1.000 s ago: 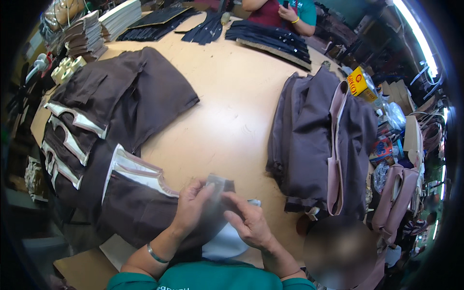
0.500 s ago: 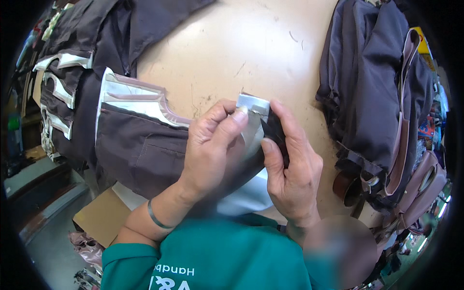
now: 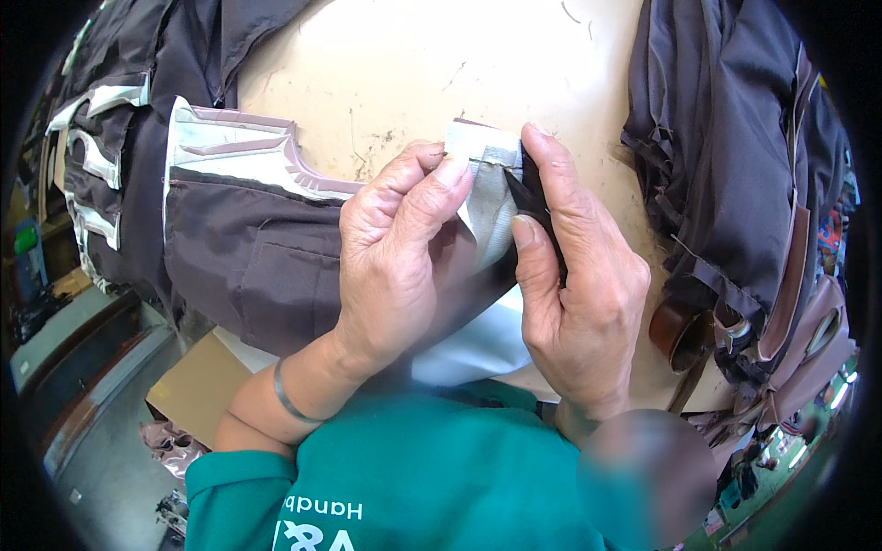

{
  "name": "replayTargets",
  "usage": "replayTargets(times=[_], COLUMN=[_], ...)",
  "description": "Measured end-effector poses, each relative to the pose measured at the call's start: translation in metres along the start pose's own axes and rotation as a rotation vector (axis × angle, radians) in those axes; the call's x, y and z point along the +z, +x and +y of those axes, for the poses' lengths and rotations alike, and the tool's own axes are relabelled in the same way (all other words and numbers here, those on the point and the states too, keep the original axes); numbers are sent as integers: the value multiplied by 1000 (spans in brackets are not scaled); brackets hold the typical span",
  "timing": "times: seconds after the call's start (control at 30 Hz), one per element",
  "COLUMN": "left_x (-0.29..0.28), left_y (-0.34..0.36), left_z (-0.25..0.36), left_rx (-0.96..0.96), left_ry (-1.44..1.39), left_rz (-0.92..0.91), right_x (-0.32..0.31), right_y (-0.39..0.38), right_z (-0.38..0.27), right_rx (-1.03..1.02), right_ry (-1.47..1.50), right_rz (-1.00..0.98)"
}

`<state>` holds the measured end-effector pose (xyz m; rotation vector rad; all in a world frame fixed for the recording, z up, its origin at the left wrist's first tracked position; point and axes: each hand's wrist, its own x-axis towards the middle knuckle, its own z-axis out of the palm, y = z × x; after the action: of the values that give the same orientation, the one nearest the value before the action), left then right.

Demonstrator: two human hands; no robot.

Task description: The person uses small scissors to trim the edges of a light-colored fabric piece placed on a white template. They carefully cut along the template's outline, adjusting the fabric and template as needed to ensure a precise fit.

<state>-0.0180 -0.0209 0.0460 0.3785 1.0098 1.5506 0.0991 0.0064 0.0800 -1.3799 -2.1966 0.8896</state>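
Note:
My left hand pinches the left edge of a small folded piece with a white top, pale grey backing and dark fabric on its right side. My right hand grips the same piece from the right, index finger along its edge and thumb lower on it. Beneath and left of my hands lies a dark brown fabric panel with a white-and-pink shaped trim on its upper edge. A pale sheet lies below the held piece.
The beige table carries stacked dark fabric with white cut-out trims at the left, and a dark fabric pile with pink strips at the right. A brown roll sits at the right; cardboard is at lower left.
The view has tilted down, dropping the far table and other person from sight. Both hands, still holding the piece, have risen in the picture, their fingertips now higher on it.

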Motion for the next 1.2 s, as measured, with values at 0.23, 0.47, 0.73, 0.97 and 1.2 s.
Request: replayTargets(times=[0.23, 0.47, 0.73, 0.97, 1.2], left_x=[-4, 3, -6, -4, -7], left_y=[-3, -5, -6, -6, -4], left_z=[-4, -4, -3, -2, -1], left_rx=[78, -66, -119, -84, -87], left_ry=[91, -159, -145, -40, 40], left_rz=[-9, 25, -1, 19, -27], right_x=[0, 20, 19, 8, 16], right_y=[0, -5, -1, -1, 0], right_z=[7, 19, 28, 26, 29], right_rx=[-81, -140, -259, -230, -176], right_ry=[10, -13, 58, 39, 227], right_rz=[29, 177, 191, 82, 176])
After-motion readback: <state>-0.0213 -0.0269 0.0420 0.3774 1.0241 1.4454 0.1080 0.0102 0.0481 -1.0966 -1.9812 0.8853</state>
